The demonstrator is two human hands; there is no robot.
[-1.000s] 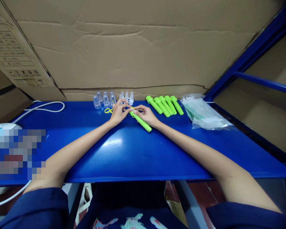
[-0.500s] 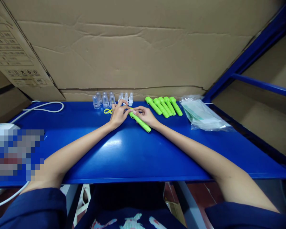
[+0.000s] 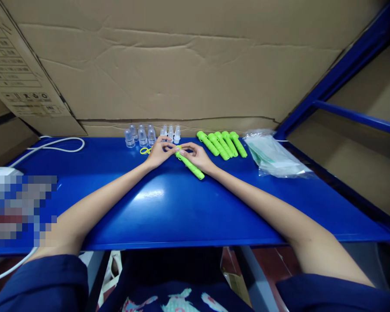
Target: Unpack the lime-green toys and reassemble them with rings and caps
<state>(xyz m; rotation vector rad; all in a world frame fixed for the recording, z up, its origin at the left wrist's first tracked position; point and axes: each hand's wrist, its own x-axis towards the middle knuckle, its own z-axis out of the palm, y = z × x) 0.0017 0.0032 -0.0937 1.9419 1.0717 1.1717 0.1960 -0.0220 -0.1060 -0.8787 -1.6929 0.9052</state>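
Note:
My right hand grips a lime-green torch-shaped tube, which slants down to the right with its wide head toward my left hand. The fingertips of my left hand are pinched against that head, where a bit of yellow shows, apparently a ring; the fingers cover most of it. Just left of my left hand lie yellow rings, partly hidden by it. Behind it stand several clear plastic caps and smaller clear nozzle-like pieces with white bases.
Several more lime-green tubes lie in a row at the back right, beside a clear plastic bag with pale contents. A white cable loops on the blue table at left. Cardboard walls the back; a blue frame stands at right.
My left hand's raised fingers have lowered and drawn in at the tube's head. Yellow shows more plainly there. The tube and my right hand have hardly moved; the view has shifted slightly.

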